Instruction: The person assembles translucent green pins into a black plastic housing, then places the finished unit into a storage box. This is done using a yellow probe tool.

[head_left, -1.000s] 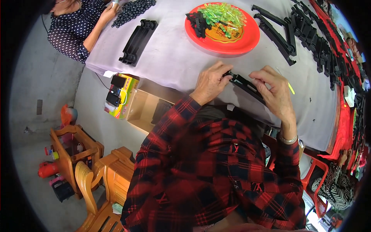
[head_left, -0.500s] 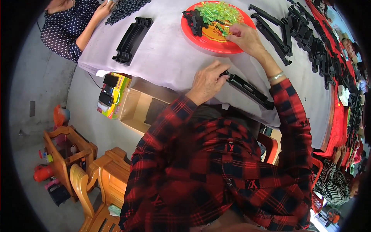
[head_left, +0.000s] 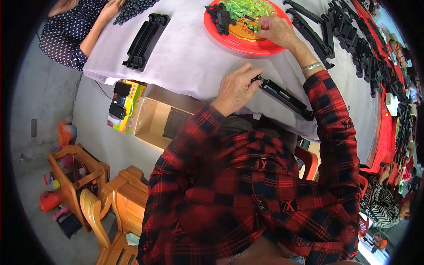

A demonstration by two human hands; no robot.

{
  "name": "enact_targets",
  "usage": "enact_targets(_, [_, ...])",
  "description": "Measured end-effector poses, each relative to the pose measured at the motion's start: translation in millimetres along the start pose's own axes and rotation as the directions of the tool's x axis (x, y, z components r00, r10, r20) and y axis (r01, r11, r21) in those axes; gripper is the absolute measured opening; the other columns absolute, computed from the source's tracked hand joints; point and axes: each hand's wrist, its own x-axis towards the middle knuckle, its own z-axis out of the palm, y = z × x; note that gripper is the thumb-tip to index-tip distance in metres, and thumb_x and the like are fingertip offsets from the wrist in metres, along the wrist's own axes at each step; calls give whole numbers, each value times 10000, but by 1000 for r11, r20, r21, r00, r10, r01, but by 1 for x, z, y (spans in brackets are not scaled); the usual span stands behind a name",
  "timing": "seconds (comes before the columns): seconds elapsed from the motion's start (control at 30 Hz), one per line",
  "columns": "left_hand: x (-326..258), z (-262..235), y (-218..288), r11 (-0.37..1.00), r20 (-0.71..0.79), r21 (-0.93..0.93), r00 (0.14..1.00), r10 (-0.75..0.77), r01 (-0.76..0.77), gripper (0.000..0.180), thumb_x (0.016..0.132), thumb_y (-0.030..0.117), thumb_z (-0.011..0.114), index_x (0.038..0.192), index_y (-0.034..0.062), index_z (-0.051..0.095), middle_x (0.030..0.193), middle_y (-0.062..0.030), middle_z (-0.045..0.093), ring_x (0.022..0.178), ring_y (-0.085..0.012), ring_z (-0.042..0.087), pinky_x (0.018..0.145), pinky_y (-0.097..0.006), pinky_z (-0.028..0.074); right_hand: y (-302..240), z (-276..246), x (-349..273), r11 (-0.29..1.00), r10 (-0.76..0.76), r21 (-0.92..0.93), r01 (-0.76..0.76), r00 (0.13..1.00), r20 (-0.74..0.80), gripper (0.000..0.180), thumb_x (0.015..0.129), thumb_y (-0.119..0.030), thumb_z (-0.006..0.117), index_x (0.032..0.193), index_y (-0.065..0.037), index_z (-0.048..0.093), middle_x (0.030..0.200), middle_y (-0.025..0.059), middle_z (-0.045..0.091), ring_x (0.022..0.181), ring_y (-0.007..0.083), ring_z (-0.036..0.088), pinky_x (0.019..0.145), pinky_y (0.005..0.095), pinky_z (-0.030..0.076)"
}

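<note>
Since half a second ago the right hand (head_left: 274, 30) has settled deeper into the red plate (head_left: 229, 37), fingers now curled among the green translucent pieces (head_left: 245, 8); a second ago it was down at the black strip beside the left hand.

Left hand (head_left: 236, 86): lies on the surface (head_left: 190, 57) near its front edge, fingers bent and closed on the near end of the long black plastic strip (head_left: 285, 96). Strip runs from the fingertips away to the person's right, along the front edge of the surface, its far end under the right forearm.

Right hand: reaching forward over the plate, fingers pinched down into the green pieces; whether a piece is actually caught between them cannot be told. Silver bracelet (head_left: 311, 67) on the wrist. Small black parts (head_left: 219, 17) heaped on the plate's left side, just beside the green pile.

Around: two black strips stacked side by side (head_left: 145, 40) well to the left on the surface. Many more black strips (head_left: 353, 44) lie to the right of the plate. Another person's forearm and hand (head_left: 104, 17), dotted dark sleeve, at the far left corner near a heap of dark beads (head_left: 132, 9). Open cardboard box (head_left: 157, 123) below the surface edge, a yellow packet (head_left: 126, 106) next to it. Wooden chairs (head_left: 88, 194) on the floor, lower left.
</note>
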Motion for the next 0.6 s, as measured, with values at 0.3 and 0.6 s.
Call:
enact_targets(0.3, [-4,2,0,1000,-7,-9,1000,26,-27,315,843,63,728,1151,46,667,976,-111,637,804,-316,653,708,-380,527,0,14,-12,996,89,6,-89,990,-108,196,816,-186,702,968,-63,690,992,211,724,990,410,686,866,506,537])
enact_targets(0.6, [-1,-8,-1,996,95,-93,995,-10,19,278,839,76,767,1105,34,695,888,-63,611,700,-160,607,636,-287,502,27,-22,-81,788,-32,585,190,963,-269,158,834,79,590,930,-31,650,732,59,590,694,109,555,633,272,464])
